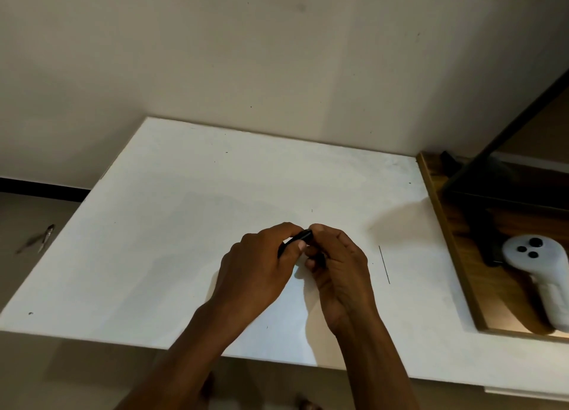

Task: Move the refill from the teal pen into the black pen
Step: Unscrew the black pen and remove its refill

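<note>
My two hands meet above the middle of the white table (pixel 172 212). My left hand (pixel 258 268) curls its fingers round a black pen (pixel 300 236), whose dark barrel shows between thumb and fingers. My right hand (pixel 337 262) pinches the pen's far end, its fingertips touching those of the left. Most of the pen is hidden inside the hands. A thin dark refill (pixel 384 264) lies on the table to the right of my right hand. No teal pen is visible.
A wooden tray (pixel 449 234) sits at the table's right edge, holding a white controller (pixel 542 274) and a dark stand. A small metallic object (pixel 46 237) lies on the floor at the left. The wall rises behind the table.
</note>
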